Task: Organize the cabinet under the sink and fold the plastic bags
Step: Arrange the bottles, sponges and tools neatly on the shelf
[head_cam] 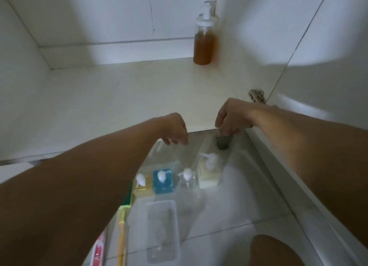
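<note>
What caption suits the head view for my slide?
Both hands, left and right, hold a clear plastic bag above pump bottles on the floor.
</note>
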{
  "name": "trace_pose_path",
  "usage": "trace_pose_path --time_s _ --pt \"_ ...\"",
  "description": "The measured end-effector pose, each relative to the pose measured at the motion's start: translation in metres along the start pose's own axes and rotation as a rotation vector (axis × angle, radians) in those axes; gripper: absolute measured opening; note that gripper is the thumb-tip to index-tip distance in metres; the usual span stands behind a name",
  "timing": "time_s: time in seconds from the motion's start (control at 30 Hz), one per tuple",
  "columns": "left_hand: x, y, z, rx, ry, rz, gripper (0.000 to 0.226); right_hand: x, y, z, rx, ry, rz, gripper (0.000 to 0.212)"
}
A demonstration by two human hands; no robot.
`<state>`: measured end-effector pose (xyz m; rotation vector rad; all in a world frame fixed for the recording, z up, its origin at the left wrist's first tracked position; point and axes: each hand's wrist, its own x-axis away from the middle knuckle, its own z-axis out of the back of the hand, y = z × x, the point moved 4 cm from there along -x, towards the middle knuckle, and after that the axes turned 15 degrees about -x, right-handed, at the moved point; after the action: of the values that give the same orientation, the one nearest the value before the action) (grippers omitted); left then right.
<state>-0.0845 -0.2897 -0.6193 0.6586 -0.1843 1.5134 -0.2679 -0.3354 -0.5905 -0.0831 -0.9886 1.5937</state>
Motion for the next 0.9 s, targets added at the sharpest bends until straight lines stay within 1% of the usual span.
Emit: trace_pose_path --time_s 0.07,0.13,0.2,0.27,0.37,0.47,0.67,0.83,0.9 --pt "-0.002 -0.005 -0.026 -0.078 -0.047 -0.006 0.029 0.002 0.017 -0.020 0.059 -0.051 0.000 0.017" --pt "-0.005 -0.012 -0.049 -0.166 -0.077 -0.018 0.040 0.002 0.034 -0.039 0.110 -0.085 -0.016 0.024" --pt "-0.008 -0.020 -0.068 -0.213 -0.065 -0.015 0.051 0.004 0.049 -0.056 0.184 -0.107 -0.038 0.035" --pt "-0.012 -0.029 -0.084 -0.185 -0.033 0.007 0.062 0.005 0.064 -0.073 0.248 -0.122 -0.035 0.052" --pt "-0.014 -0.035 -0.104 -0.139 0.022 0.004 0.073 0.001 0.084 -0.093 0.202 -0.085 -0.011 0.074" --pt "-0.015 -0.035 -0.124 -0.127 0.069 -0.017 0.080 -0.003 0.096 -0.107 0.136 -0.039 0.035 0.081" --pt "-0.025 -0.036 -0.152 -0.160 0.149 -0.028 0.073 -0.012 0.110 -0.125 0.067 -0.005 0.107 0.073" --pt "-0.033 -0.039 -0.163 -0.143 0.256 0.016 0.051 -0.017 0.120 -0.127 0.041 0.051 0.124 0.079" --pt "-0.035 -0.041 -0.165 -0.108 0.279 0.043 0.051 -0.017 0.122 -0.126 0.025 0.072 0.130 0.078"
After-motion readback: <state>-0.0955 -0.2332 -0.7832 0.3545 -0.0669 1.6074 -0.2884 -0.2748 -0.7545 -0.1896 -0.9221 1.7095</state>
